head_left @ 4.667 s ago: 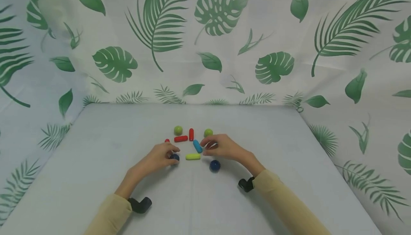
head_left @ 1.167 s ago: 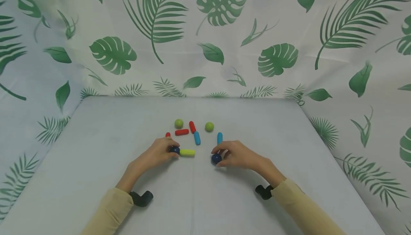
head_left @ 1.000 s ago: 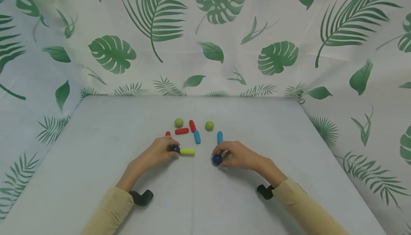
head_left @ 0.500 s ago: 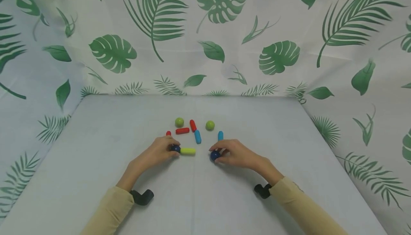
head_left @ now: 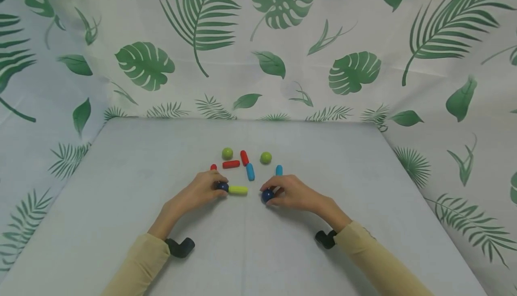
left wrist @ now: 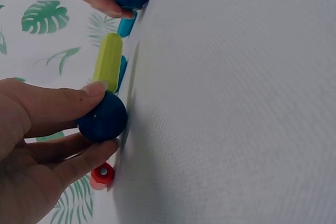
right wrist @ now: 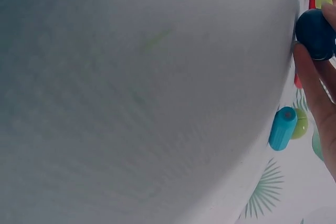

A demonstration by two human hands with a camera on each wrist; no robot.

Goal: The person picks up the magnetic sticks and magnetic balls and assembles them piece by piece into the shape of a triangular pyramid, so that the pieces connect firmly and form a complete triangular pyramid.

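Note:
My left hand [head_left: 203, 188] pinches a dark blue ball [left wrist: 103, 118] between thumb and fingers. A yellow-green stick [head_left: 238, 190] extends from that ball toward the right, its near end right at the ball. My right hand [head_left: 294, 192] holds a second dark blue ball [head_left: 267, 195], a short gap from the stick's free end. Behind the right hand a light blue stick [right wrist: 283, 128] lies partly hidden in the head view. Another light blue stick [head_left: 250, 172] lies end to end with a red stick [head_left: 244, 157] between and beyond the hands.
Two green balls [head_left: 227, 153] sit farther back on the white table [head_left: 161, 148]. One red stick [head_left: 231, 164] lies crosswise below the left one; another red stick [left wrist: 102, 176] is partly hidden behind the left hand. Leaf-printed cloth [head_left: 242, 53] rises behind the table.
The left ball has met the yellow-green stick, which shifted left. My right hand went from the light blue stick to the second blue ball and has lately brought it leftward.

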